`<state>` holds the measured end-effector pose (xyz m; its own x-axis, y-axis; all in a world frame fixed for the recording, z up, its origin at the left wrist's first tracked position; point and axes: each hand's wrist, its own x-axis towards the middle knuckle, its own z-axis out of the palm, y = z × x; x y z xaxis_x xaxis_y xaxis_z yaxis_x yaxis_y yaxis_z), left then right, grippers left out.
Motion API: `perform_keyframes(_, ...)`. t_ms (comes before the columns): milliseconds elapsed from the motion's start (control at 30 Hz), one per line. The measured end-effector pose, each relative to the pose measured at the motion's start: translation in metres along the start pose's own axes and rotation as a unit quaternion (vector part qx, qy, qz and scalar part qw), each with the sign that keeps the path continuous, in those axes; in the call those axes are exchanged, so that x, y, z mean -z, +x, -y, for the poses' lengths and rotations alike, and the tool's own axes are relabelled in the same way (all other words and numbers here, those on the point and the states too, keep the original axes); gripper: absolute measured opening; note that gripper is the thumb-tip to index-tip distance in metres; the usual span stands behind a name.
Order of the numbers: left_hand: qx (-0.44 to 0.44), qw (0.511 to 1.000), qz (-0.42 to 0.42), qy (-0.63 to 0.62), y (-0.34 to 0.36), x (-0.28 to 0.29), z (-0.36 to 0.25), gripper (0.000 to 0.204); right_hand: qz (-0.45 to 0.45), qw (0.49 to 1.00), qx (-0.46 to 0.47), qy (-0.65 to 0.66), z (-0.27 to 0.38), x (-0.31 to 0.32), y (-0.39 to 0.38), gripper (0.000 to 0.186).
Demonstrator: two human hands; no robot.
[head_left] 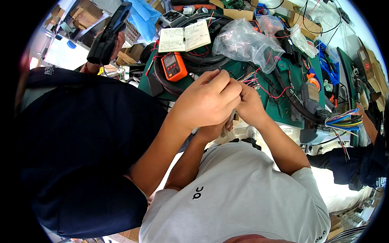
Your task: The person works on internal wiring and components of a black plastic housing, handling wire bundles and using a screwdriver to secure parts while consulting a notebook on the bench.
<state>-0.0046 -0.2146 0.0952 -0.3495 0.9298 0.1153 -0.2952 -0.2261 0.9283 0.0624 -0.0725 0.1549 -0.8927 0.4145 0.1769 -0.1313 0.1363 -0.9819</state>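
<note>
- The left hand (213, 131) is held low, beneath a co-worker's hand (211, 99); its fingers are mostly covered, so whether they are clamped on anything cannot be told;
- the right hand (250, 107) is raised just beside the co-worker's fingers, its own fingers curled inward; what is pinched there, if anything, is hidden, and the grip cannot be told;
- a bundle of thin coloured wires (251, 82) is seen just beyond the right hand, over the green bench top (279, 116); whether it is touched by that hand cannot be told;
- an orange meter (174, 67) is set beyond the hands, to the left; an open notebook (196, 36) is laid behind it, and a clear plastic bag (245, 42) is spread to the notebook's right;
- at the far right, blue, yellow and other cable cores (344, 121) are fanned out near another person's arm (368, 125);
- at the upper left, a black device (107, 38) is held up.
</note>
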Motion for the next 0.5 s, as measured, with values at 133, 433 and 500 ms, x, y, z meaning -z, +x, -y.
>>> perform_keyframes(133,-0.015,0.999,-0.019,0.031,0.001,-0.003,-0.002,0.030,0.004,1.000,-0.005,-0.009,-0.005,0.000,-0.001,0.013)
perform_keyframes(433,-0.055,0.994,-0.047,0.084,0.010,0.010,-0.007,0.031,0.016,0.997,-0.025,0.074,-0.001,-0.003,-0.003,0.019)
perform_keyframes(500,-0.021,0.993,-0.084,0.077,0.005,0.013,-0.009,0.033,-0.018,0.998,-0.002,0.065,-0.005,-0.002,-0.002,0.023)
